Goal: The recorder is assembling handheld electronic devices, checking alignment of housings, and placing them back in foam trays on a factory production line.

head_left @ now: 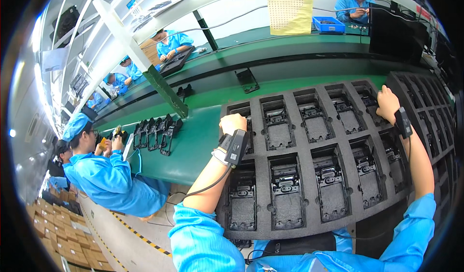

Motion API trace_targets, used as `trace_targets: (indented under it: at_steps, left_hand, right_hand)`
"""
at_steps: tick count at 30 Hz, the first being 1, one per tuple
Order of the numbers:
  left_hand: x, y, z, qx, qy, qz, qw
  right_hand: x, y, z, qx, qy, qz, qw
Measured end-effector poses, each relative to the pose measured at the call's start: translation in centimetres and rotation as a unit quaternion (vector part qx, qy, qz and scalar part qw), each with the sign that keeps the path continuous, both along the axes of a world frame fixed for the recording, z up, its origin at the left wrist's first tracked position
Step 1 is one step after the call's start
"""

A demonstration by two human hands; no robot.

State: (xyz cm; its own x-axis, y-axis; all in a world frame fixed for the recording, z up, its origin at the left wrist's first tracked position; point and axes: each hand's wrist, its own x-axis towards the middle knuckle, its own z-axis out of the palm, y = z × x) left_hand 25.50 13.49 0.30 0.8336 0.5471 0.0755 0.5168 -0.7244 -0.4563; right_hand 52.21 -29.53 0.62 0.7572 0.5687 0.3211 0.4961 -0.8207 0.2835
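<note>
A dark grey foam tray (309, 144) lies in front of me, with two rows of deep pockets. Each pocket holds a black plastic frame (286, 194) with a rectangular opening. At the far left pocket my left hand (233, 123) is closed, fingers curled over the foam; its fingertips are hidden. My right hand (387, 104) is closed at the far right pocket, gripping the foam's edge, with its fingertips out of sight too. Both wrists carry a black strapped device with a cable.
A second foam tray (427, 91) with black parts stands at the right. Several black frames (157, 133) lie on the green bench (193, 134) at left, near a seated co-worker (108, 168). One frame (247, 80) lies beyond my tray. A green-and-white post (164, 91) rises from the bench.
</note>
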Motion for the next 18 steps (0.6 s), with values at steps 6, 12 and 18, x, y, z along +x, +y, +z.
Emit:
trace_targets:
  at_steps: [6,12,18]
  left_hand:
    - [0.5,1.2,0.8,-0.023,0.047,-0.037,0.998]
    - [-0.4,1.5,1.7,-0.028,-0.024,-0.122,0.992]
    - [-2.0,4.7,4.6,-0.098,-0.062,-0.158,0.981]
  right_hand:
    - [1.9,2.9,-0.3,-0.127,-0.027,-0.072,0.989]
    - [2.0,3.2,-0.2,-0.087,-0.02,-0.044,0.995]
    - [2.0,3.3,1.5,-0.063,0.025,0.0,0.998]
